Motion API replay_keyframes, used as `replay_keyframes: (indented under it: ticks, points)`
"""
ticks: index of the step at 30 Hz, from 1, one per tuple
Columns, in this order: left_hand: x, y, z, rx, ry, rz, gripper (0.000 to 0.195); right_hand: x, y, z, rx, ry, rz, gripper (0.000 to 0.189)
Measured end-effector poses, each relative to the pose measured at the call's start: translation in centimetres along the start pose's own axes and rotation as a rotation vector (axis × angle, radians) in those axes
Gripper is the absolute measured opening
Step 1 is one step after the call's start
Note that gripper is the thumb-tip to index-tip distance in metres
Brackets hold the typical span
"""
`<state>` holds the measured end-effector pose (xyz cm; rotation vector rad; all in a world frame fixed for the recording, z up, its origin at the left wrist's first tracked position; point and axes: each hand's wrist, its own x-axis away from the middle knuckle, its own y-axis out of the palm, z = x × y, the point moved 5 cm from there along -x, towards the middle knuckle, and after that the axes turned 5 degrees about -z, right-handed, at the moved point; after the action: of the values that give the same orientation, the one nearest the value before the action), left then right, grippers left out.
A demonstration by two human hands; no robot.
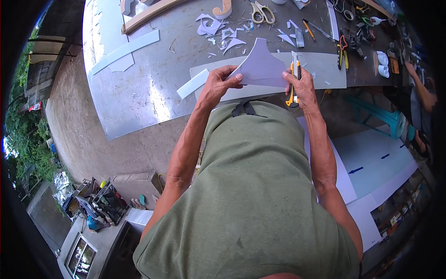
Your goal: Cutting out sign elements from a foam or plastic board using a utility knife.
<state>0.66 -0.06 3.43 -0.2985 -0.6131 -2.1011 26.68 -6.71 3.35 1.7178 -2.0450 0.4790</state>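
Between my hands is a flat white sheet piece (261, 68) with curved, concave sides and a narrow top, raised over the near edge of the metal-topped table (139, 83). My left hand (224, 79) pinches its left corner, thumb on top. My right hand (302, 85) holds a yellow and black snap-off utility knife (293, 94) upright, its blade pointing away from me. The right thumb also touches the sheet piece's right edge. Beneath them lies a pale flat board (324, 71) along the table's edge.
White offcuts (210, 26), scissors (263, 13) and an orange pencil (309, 29) lie across the table. Pliers (342, 52) and small white cups (382, 64) are to the right. A teal stool (376, 113) stands below, near another person's arm (420, 85). White strips (129, 50) lie left.
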Motion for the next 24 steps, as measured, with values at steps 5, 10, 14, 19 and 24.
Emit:
replay_keyframes:
  ticks: [5,10,14,19,24]
  points:
    - [0.9,1.1,1.2,-0.030,0.174,0.055,0.025,1.0,-0.1,-0.1,-0.236,-0.067,-0.023,0.023]
    - [2.9,3.5,7.0,-0.196,0.380,-0.005,0.024,2.2,-0.3,-3.0,-0.374,-0.316,-0.123,0.021]
    - [4.6,6.0,11.3,-0.506,0.619,-0.074,0.027,2.4,-0.2,-5.4,-0.387,-0.514,-0.266,0.019]
    - [5.3,6.9,12.3,-0.586,0.724,-0.098,0.025,2.7,-1.1,-7.6,-0.316,-0.574,-0.310,0.018]
    - [4.8,6.2,12.0,-0.542,0.736,-0.127,0.027,2.6,-1.1,-8.1,-0.267,-0.623,-0.350,0.018]
